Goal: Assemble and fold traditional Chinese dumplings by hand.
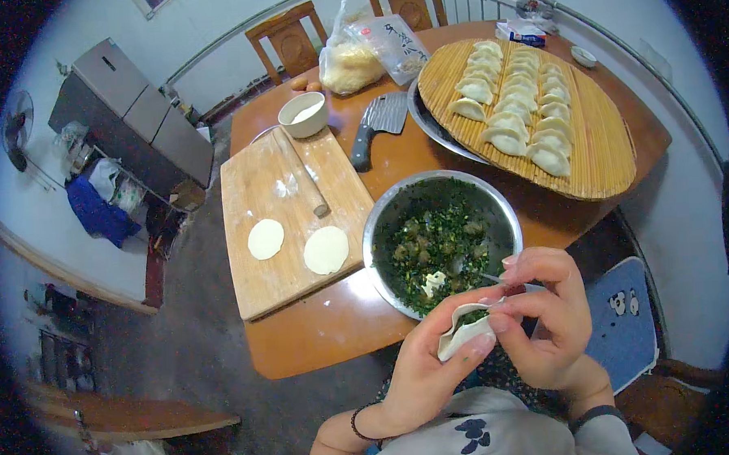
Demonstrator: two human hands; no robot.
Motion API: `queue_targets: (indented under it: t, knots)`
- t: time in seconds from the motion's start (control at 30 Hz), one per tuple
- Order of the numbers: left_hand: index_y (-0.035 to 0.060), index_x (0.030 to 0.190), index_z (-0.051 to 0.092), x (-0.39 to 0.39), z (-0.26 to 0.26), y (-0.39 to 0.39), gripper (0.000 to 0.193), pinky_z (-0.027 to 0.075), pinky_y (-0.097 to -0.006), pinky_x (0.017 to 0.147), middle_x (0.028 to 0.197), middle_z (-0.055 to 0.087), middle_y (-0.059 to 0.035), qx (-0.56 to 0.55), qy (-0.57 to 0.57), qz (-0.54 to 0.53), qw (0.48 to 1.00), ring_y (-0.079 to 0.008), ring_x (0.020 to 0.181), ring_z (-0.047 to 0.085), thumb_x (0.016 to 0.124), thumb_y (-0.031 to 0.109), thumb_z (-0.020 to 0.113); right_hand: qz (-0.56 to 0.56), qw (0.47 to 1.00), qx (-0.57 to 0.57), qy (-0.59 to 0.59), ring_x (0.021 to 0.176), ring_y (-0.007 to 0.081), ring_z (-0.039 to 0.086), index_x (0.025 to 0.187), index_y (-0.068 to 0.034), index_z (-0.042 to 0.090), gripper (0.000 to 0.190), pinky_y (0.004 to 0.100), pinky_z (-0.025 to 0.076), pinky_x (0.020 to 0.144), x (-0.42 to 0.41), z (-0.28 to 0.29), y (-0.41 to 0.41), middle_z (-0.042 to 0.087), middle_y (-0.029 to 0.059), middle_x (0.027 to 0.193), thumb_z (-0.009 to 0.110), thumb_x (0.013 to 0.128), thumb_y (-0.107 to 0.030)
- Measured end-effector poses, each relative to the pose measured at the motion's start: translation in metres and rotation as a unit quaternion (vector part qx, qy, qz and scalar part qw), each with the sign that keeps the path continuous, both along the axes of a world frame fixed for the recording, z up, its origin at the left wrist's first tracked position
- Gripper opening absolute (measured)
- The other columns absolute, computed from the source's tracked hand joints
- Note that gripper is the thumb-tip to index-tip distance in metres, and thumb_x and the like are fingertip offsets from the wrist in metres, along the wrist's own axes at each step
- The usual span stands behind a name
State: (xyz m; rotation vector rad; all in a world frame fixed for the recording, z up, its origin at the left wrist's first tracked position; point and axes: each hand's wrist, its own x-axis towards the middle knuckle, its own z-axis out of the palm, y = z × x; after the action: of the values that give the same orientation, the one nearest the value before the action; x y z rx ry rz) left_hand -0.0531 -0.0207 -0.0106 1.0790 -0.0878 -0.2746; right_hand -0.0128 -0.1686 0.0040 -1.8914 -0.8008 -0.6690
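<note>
My left hand [428, 362] cradles a dumpling wrapper [464, 339] folded part-way around green filling [473, 316]. With thumb and fingers, my right hand [551, 317] pinches the right end of that wrapper. Both hands are over the table's front edge, just below a steel bowl [374, 288] of chopped greens filling [432, 243]. A thin metal utensil handle [492, 277] reaches from the bowl to my right fingers; whether they grip it, I cannot tell. Two round flat wrappers [265, 239] lie on the floured wooden board [246, 178], beside a rolling pin [298, 172].
A cleaver [381, 126] lies between the board and a woven tray [598, 132] with rows of dumplings [509, 108]. The tray rests on a metal basin [424, 124]. A flour bowl [303, 115], eggs [299, 84] and a plastic bag [350, 63] are farther back.
</note>
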Motion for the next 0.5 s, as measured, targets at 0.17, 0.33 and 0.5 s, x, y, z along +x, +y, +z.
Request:
queue_targets:
  t: [0.17, 0.33, 0.5]
  knots:
    - [-0.0018, 0.122, 0.045, 0.002, 0.001, 0.006, 0.039, 0.037, -0.031, 0.096, 0.119, 0.052, -0.0104, 0.047, -0.043, 0.01, 0.998, -0.0165, 0.11, 0.049, 0.087, 0.012, 0.055, 0.002, 1.0, 0.006, -0.019, 0.088, 0.0269, 0.056, 0.08, -0.005, 0.061, 0.02, 0.036, 0.048, 0.073, 0.001, 0.004, 0.001, 0.056, 0.0117, 0.092, 0.072, 0.063, -0.001]
    - [-0.0014, 0.121, 0.048, 0.002, 0.011, 0.01, 0.039, 0.038, -0.031, 0.095, 0.118, 0.054, -0.0099, 0.134, -0.097, -0.02, 0.986, -0.0171, 0.11, 0.05, 0.084, 0.008, 0.058, -0.002, 1.0, -0.001, 0.007, 0.085, 0.025, 0.057, 0.08, -0.005, 0.063, 0.02, 0.035, 0.048, 0.072, -0.001, 0.001, -0.001, 0.057, 0.0094, 0.091, 0.073, 0.063, -0.002]
    - [-0.0001, 0.121, 0.048, 0.013, 0.011, 0.018, 0.042, 0.039, -0.0317, 0.093, 0.119, 0.053, -0.0128, 0.263, -0.237, -0.003, 0.935, -0.0218, 0.11, 0.052, 0.081, 0.005, 0.061, 0.038, 0.997, 0.001, 0.064, 0.083, 0.0229, 0.057, 0.08, -0.008, 0.064, 0.021, 0.0325, 0.048, 0.07, 0.002, 0.011, -0.005, 0.057, 0.0076, 0.091, 0.076, 0.063, -0.007]
